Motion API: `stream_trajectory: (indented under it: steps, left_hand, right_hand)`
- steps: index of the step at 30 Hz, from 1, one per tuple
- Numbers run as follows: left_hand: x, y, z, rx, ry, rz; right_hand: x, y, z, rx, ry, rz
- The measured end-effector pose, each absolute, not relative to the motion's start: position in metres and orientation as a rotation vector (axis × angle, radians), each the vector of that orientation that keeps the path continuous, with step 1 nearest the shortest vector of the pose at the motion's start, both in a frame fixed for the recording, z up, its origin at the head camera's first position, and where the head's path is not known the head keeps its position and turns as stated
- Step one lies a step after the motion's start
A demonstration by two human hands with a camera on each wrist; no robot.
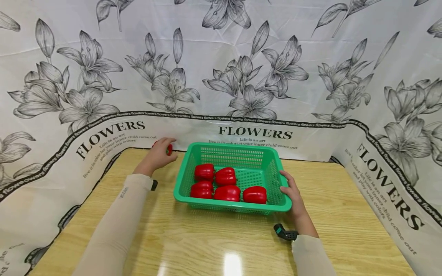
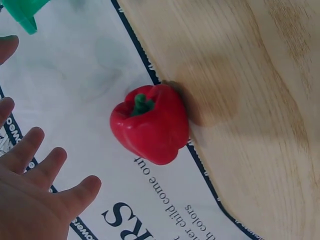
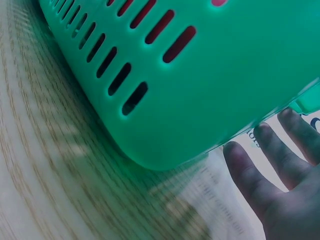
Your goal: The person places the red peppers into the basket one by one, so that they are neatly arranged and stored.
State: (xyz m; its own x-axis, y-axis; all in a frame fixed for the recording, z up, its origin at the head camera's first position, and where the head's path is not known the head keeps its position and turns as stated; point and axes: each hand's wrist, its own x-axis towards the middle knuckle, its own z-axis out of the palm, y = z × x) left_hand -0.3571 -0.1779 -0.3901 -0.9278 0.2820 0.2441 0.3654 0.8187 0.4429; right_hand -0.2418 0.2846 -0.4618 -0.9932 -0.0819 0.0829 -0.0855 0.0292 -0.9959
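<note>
A green plastic basket (image 1: pixel 235 207) with slotted sides stands on the table, several red bell peppers (image 1: pixel 226 193) lying in its left and front part. My right hand (image 1: pixel 295 195) grips the basket's right rim; in the right wrist view its fingers (image 3: pixel 250 175) lie against the basket wall (image 3: pixel 210 100). Left of the basket, my left hand (image 1: pixel 159 155) reaches over a single red bell pepper (image 1: pixel 169 149) at the table's back edge. The left wrist view shows this pepper (image 2: pixel 150 125) with its green stem, apart from the spread fingers (image 2: pixel 45 167).
The wooden table (image 1: pixel 207 241) is bordered at the back and sides by a white flower-printed cloth (image 1: pixel 193 130) with lettering. Dark wrist devices (image 1: pixel 284 232) sit by both sleeves. Through the basket's slots, red shows in the right wrist view.
</note>
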Motion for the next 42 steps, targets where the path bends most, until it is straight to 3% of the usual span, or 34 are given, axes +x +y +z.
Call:
stream_trajectory:
  steps: [31,42]
  left_hand:
    - [-0.380,-0.194,-0.417,-0.376,-2.899,-0.662]
    - [-0.384,-0.199,-0.428,-0.214,-2.906,-0.631]
  right_hand:
    - [-0.242,0.284,-0.464,0.173,-2.260,2.172]
    - [-0.241,0.285,-0.463,0.170,-2.240,2.194]
